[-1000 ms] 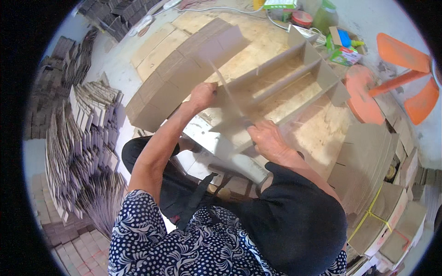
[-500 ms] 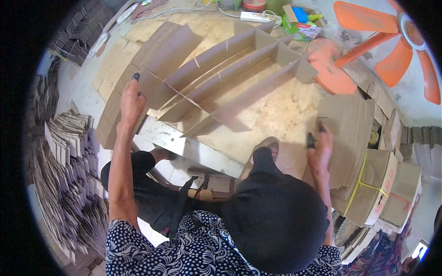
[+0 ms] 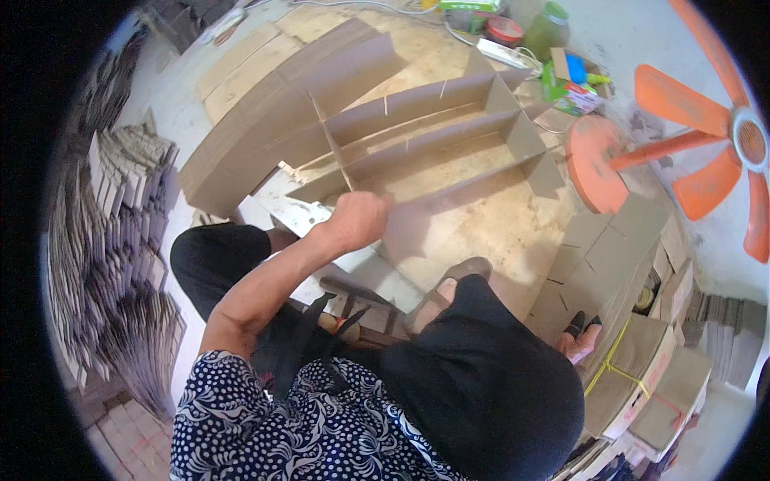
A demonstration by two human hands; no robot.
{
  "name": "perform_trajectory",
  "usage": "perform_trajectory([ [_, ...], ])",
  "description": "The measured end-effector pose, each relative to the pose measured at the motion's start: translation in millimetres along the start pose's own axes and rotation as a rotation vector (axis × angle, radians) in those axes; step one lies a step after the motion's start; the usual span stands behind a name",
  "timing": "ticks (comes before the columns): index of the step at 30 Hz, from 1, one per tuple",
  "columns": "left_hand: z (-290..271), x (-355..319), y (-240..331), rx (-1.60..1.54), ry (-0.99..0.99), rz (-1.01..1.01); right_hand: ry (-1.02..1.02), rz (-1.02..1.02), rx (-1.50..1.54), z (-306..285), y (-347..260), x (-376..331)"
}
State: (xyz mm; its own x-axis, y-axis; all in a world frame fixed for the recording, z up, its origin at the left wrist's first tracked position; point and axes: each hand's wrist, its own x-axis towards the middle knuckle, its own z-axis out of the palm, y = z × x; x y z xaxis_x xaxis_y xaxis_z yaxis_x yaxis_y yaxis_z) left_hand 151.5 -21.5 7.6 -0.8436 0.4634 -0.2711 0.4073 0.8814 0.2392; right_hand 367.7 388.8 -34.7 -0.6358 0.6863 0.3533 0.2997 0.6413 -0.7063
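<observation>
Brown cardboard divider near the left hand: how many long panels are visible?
3: the far long brown cardboard panel, the middle panel, and the near panel, partly hidden by the bare left hand. No other shows.

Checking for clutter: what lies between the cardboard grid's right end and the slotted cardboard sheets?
The head view shows bare wooden board between the grid's right end and the slotted sheets.

Divider [image 3: 413, 104] on board [image 3: 477, 228] (fan [image 3: 751, 143] to right).

Two hands [image 3: 358, 220] [image 3: 579, 348], one cardboard divider grid [image 3: 411, 112]. One orange fan [image 3: 750, 143], four blades [image 3: 680, 100] visible; one green-lidded jar [image 3: 546, 32].
</observation>
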Motion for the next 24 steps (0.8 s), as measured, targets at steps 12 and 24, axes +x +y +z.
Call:
perform_trajectory([
  [12,20.0,-30.9,2.8,-0.137,0.070,-0.058,-0.667,-0.697,0.254,107.2,-218.2,69.9],
  [24,7.5,-29.1,3.2,-0.269,0.168,-0.039,-0.975,-0.760,0.210,170.2,-296.6,87.5],
])
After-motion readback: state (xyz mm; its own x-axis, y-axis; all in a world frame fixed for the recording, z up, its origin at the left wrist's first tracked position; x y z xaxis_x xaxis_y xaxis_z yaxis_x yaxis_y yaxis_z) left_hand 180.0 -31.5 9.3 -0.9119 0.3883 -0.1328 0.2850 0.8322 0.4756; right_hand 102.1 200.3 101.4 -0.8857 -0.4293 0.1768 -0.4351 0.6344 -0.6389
